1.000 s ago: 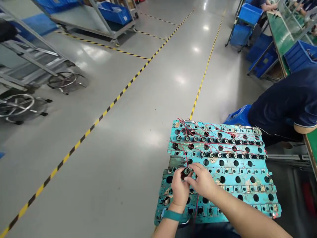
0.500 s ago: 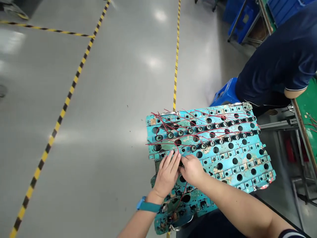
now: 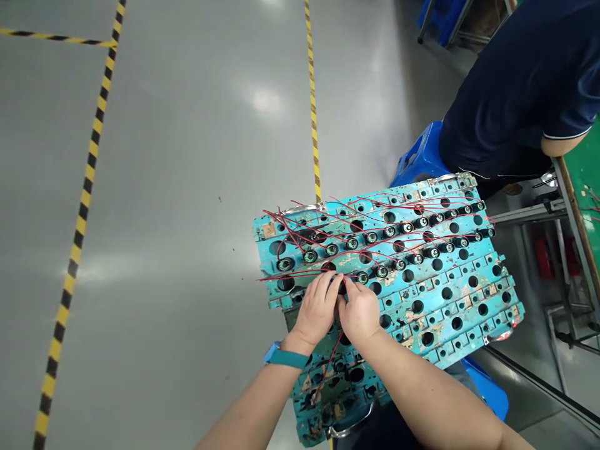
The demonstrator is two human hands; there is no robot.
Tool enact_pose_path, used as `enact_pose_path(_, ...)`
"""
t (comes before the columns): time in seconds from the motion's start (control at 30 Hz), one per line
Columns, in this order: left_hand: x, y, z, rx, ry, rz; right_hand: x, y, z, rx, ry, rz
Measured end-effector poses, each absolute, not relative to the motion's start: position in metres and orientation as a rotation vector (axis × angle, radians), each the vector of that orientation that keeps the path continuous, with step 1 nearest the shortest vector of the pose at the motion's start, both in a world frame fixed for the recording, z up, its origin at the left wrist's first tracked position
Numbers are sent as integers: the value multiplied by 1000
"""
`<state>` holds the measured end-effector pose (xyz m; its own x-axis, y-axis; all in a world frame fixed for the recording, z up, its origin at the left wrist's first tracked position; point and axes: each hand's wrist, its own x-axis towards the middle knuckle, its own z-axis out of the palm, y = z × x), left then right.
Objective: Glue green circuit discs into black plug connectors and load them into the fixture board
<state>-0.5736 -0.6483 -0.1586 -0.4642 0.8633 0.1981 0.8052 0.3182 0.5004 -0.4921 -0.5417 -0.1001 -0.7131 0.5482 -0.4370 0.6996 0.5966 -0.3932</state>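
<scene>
Turquoise and chipped, a perforated plate [image 3: 426, 281] is lying under the left hand [image 3: 316, 309] and right hand [image 3: 360, 309], with black cylinders [image 3: 418, 257] and red wires [image 3: 285, 275] spreading beyond them. Both hands are meeting over a dark part [image 3: 342, 287], so hidden that I cannot tell whether either is gripping it. Grey floor [image 3: 187, 156] is stretching left of the hands under striped tape [image 3: 96, 134]; beyond the right hand, a person [image 3: 520, 94] is sitting by a green bench [image 3: 581, 162].
</scene>
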Motion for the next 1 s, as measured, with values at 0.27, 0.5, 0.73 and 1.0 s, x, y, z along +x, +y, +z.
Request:
enact_pose_path(0.27,-572,-661,-154,1447,2490,819,-494,-540,-95,1091,2475,-770)
enact_pose_path(0.5,-569,-659,-156,1287,2428,914,-514,-535,-79,1058,2431,-776)
enact_pose_path(0.73,-570,-649,-146,999,2352,1050,-470,-523,-65,1082,2447,-1120)
enact_pose_path(1.0,-514,-672,-70,709,1988,1162,-449,-503,-64,958,2173,-1749)
